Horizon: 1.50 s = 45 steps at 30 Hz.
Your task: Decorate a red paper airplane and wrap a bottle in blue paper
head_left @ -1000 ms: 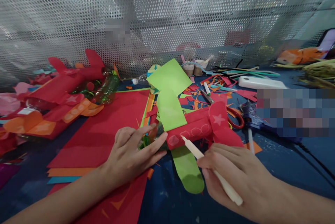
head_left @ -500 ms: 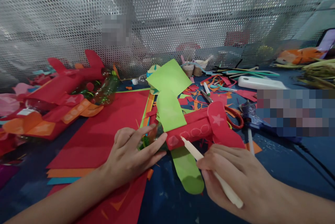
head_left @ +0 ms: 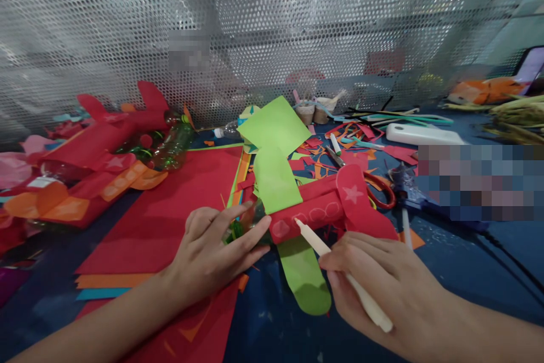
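A toy plane made from a bottle (head_left: pixel 255 217) wrapped in red paper (head_left: pixel 314 213) lies in front of me, with pale green wings (head_left: pixel 278 182) and a red tail bearing a star. Its side carries pale outlined circles in a row. My left hand (head_left: pixel 221 244) steadies the bottle end, fingers spread around it and the index fingertip against the red paper. A cream marker (head_left: pixel 365 300) is pinched in my right hand (head_left: pixel 374 278), its tip touching the second circle from the left. The bottle's underside is hidden.
Red sheets (head_left: pixel 170 199) lie stacked at left, beside another red bottle plane (head_left: pixel 106 131). Scissors (head_left: pixel 380 190), paper scraps and a blue glue gun (head_left: pixel 414 196) sit at right. A perforated metal screen (head_left: pixel 272 23) stands behind, with small cups (head_left: pixel 321 111) before it.
The marker tip has shifted slightly right and up along the circle's outline. The left hand and the plane stay practically where they were.
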{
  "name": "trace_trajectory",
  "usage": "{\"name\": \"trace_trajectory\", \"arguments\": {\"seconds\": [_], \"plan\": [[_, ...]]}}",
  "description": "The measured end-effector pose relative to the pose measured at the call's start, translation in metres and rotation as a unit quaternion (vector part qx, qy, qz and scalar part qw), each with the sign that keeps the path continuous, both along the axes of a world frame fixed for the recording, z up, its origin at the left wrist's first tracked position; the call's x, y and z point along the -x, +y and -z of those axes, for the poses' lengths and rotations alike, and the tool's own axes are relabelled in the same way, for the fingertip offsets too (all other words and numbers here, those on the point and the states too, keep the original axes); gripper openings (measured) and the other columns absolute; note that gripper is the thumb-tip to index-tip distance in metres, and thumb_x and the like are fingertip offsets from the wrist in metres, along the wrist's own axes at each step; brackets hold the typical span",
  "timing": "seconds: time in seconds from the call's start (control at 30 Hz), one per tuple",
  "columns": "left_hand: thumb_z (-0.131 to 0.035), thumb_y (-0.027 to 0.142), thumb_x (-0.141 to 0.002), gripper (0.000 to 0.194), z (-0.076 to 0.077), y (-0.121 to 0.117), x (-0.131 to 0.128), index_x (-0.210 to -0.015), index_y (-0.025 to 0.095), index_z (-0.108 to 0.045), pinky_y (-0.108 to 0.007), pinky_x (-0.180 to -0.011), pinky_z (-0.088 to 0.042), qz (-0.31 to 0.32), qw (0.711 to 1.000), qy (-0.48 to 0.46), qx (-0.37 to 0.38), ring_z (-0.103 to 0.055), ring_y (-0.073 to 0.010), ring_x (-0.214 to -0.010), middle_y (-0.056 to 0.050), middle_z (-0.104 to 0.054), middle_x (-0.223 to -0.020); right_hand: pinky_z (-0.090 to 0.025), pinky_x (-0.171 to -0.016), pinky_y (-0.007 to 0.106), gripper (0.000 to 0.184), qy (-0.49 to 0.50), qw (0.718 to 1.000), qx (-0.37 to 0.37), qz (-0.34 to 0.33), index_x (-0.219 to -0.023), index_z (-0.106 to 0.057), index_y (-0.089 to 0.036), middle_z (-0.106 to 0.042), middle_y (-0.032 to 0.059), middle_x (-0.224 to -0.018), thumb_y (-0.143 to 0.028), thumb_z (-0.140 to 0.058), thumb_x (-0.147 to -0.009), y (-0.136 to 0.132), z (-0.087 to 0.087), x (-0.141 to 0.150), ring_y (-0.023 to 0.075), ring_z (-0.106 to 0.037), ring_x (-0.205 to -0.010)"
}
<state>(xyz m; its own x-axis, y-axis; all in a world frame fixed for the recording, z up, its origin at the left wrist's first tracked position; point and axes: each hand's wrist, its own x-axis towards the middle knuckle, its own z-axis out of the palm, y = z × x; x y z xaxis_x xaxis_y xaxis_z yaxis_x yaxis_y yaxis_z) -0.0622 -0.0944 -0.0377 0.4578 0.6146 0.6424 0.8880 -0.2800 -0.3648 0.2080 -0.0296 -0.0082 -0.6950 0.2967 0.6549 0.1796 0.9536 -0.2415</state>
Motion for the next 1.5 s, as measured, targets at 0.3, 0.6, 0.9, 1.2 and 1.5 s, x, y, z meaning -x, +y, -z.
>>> {"name": "trace_trajectory", "arguments": {"seconds": [0.3, 0.6, 0.9, 1.2, 1.5], "plan": [[-0.066, 0.035, -0.094, 0.042, 0.004, -0.001, 0.001, -0.135, 0.036, -0.057, -0.042, -0.083, -0.05, -0.004, 1.0, -0.009, -0.005, -0.069, -0.026, -0.09, -0.007, -0.073, -0.118, -0.047, -0.052, 0.023, 0.024, 0.002, 1.0, -0.002, 0.007, -0.083, -0.058, -0.018, -0.062, 0.0002, -0.064, -0.003, -0.043, -0.092, 0.0, -0.002, 0.001, 0.0128, -0.057, -0.054], [-0.067, 0.035, -0.095, 0.033, -0.004, 0.0, -0.002, -0.127, 0.029, -0.062, -0.041, -0.082, -0.047, 0.012, 1.0, 0.012, -0.005, -0.067, -0.0253, -0.087, -0.011, -0.071, -0.115, -0.045, -0.05, 0.024, 0.024, -0.001, 1.0, -0.004, -0.003, -0.082, -0.061, -0.015, -0.061, 0.0007, -0.062, -0.002, -0.044, -0.092, 0.001, 0.0, 0.0, 0.0127, -0.054, -0.052], [-0.064, 0.042, -0.096, 0.033, 0.004, 0.0, -0.002, -0.128, 0.035, -0.063, -0.042, -0.082, -0.05, -0.002, 1.0, -0.029, -0.008, -0.069, -0.0248, -0.089, -0.006, -0.072, -0.117, -0.045, -0.05, 0.024, 0.024, 0.002, 1.0, -0.002, -0.004, -0.081, -0.061, -0.015, -0.061, 0.0011, -0.062, -0.002, -0.044, -0.092, 0.0, 0.0, 0.0, 0.0129, -0.055, -0.053], [-0.065, 0.04, -0.095, 0.035, -0.002, 0.0, 0.001, -0.129, 0.032, -0.061, -0.039, -0.081, -0.048, 0.003, 1.0, 0.025, -0.004, -0.067, -0.0244, -0.087, -0.009, -0.072, -0.115, -0.043, -0.049, 0.026, 0.025, 0.005, 1.0, -0.01, 0.005, -0.08, -0.061, -0.014, -0.062, 0.0024, -0.062, -0.002, -0.043, -0.092, 0.001, -0.002, -0.001, 0.0139, -0.056, -0.051], [-0.062, 0.04, -0.098, 0.03, -0.005, 0.0, -0.001, -0.127, 0.031, -0.061, -0.039, -0.08, -0.047, 0.01, 1.0, 0.015, -0.009, -0.066, -0.0235, -0.084, -0.01, -0.072, -0.112, -0.042, -0.05, 0.026, 0.024, 0.009, 1.0, -0.013, 0.003, -0.08, -0.061, -0.015, -0.061, 0.0013, -0.062, -0.002, -0.044, -0.092, 0.0, -0.003, -0.001, 0.0135, -0.054, -0.052]]}}
